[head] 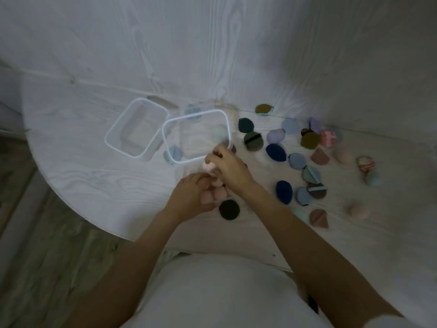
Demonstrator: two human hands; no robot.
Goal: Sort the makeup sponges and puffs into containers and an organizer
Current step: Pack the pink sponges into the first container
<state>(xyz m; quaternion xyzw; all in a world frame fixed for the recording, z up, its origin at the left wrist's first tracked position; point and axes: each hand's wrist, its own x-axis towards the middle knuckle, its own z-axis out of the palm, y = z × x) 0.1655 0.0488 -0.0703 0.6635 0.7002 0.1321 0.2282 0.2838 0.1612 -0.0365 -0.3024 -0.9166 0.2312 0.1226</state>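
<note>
Surface: white round table with faint wood grain [99,176], its curved near-left edge showing above a grey-brown wood-look floor [42,256]. Lighting is dim; the frame is somewhat blurred.

Right hand [228,165]: fingers are curling round a pale pink makeup sponge [208,166], gripping it just beside the near right corner of the larger clear rectangular plastic container with white rim [170,121]. The wrist is angling in from the near right, bare forearm running back toward the person's white top [212,292].

Left hand [191,197]: fingers are curling round a cluster of pink egg-shaped sponges [218,194], holding them against the table just near of the right hand. The two hands are lying close together, almost touching. The left forearm is reaching in from the near left.

Containers: a smaller clear rectangular plastic container with white rim [111,140] is sitting to the left of the larger one, the two touching or overlapping at their adjacent corners. A pale mint sponge [218,133] is showing inside the larger container at its right side. A light blue puff [173,154] is showing at its near left corner; whether inside or beneath cannot be told.

Unsorted stock: a dark green round puff [229,209] is lying just right of the left hand. Right of the hands, a scatter of puffs and sponges [305,162] in navy, light blue, lilac, olive, mauve and pink is spreading toward the far right.
</note>
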